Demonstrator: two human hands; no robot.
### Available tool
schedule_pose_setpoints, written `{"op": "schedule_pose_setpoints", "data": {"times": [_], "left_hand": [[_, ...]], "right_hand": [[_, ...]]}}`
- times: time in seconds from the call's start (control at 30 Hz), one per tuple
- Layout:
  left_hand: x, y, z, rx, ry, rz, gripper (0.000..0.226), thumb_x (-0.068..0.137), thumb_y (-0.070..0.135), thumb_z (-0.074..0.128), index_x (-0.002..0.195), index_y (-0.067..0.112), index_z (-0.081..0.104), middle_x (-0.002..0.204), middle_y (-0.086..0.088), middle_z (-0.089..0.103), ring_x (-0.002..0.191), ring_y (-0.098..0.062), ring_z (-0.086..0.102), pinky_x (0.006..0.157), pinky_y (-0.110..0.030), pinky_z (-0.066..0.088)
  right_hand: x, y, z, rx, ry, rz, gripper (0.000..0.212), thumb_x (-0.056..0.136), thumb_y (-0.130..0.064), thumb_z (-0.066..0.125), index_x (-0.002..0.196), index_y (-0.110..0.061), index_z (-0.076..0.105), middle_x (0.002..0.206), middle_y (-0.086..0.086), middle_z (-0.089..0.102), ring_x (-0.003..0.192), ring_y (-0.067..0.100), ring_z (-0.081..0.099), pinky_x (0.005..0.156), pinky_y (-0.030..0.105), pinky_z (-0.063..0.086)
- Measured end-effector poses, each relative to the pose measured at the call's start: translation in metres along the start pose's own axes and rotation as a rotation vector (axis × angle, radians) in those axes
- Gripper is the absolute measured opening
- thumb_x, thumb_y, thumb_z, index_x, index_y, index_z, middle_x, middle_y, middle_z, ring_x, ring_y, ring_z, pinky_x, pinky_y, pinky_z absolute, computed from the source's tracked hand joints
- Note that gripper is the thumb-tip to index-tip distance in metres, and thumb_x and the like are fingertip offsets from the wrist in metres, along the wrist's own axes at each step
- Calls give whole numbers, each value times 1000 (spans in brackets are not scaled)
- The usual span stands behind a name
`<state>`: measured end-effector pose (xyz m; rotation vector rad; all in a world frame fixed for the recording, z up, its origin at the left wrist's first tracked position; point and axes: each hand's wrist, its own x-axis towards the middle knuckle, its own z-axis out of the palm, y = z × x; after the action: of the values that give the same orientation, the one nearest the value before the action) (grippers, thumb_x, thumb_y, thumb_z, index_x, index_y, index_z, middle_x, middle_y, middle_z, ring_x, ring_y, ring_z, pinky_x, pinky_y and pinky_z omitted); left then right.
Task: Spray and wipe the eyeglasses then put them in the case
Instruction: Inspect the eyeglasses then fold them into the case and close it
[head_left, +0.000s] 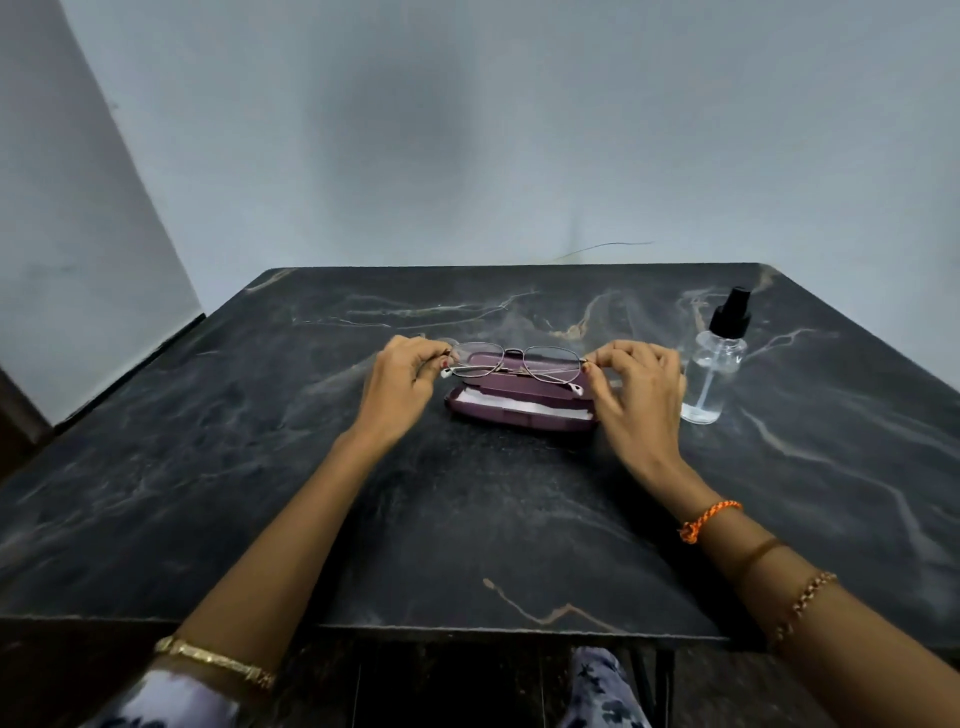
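Thin metal-framed eyeglasses with folded temples hang just above an open maroon case in the middle of the table. My left hand pinches the frame's left end and my right hand pinches its right end. A white cloth lies inside the case's near half. A clear spray bottle with a black nozzle stands upright just right of my right hand.
The dark marble-patterned table reaches a pale wall at the back. Its front edge runs across the bottom of the view, with my patterned clothing below it. A thin wire lies along the far edge.
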<state>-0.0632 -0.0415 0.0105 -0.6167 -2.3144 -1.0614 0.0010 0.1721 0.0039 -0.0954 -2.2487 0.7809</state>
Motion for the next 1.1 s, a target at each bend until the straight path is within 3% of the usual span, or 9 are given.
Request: {"op": "schedule_pose_setpoints", "data": {"times": [0.13,0.27,0.37,0.5,0.67,0.87,1.1], "left_hand": [[-2,-8,12,-24,16,-27,19,83,-8,58,93,0,71,91,-11,70,82,-18,49,74,-28,38],[-7,-18,13,4,-116,34,14,81,-5,63,90,0,72,90,-12,71,78,-23,52,70,-23,35],[-6,-18,12,8,-123,68,13,80,-5,64,90,0,72,90,-13,71,79,-21,53,68,-15,34],[-5,-20,9,60,-180,122,12,80,-4,65,86,2,73,87,-13,70,78,-27,55,71,-23,31],[-6,-22,5,91,-258,155,16,80,-4,64,90,5,73,91,-10,68,79,-20,47,72,-32,40],[-6,-22,1,103,-305,183,20,80,-3,65,95,7,73,96,-9,65,86,-26,54,78,-35,44],[-6,-22,1,47,-328,170,21,80,-3,64,98,6,72,99,-9,64,93,-25,56,83,-34,45]], "right_hand": [[-3,7,5,-21,-36,31,13,88,-23,56,86,-15,67,100,-2,62,97,11,32,75,23,17],[-4,11,5,-57,-35,28,14,88,-23,55,84,-15,67,95,-5,58,95,10,30,69,22,15],[-3,12,6,-87,-55,28,14,87,-22,56,82,-15,67,89,-10,51,94,10,29,67,23,13],[-4,14,6,-144,-101,25,13,84,-21,58,80,-15,68,85,-9,52,93,10,28,65,23,12],[-3,14,3,-159,-137,33,12,81,-21,59,77,-16,70,87,-4,59,93,10,30,66,24,13],[-1,13,-5,-183,-189,25,13,79,-19,60,81,-15,72,92,0,65,99,22,42,73,27,22],[-2,15,-9,-216,-233,10,14,79,-21,61,84,-16,73,94,1,66,101,22,43,73,27,23]]}}
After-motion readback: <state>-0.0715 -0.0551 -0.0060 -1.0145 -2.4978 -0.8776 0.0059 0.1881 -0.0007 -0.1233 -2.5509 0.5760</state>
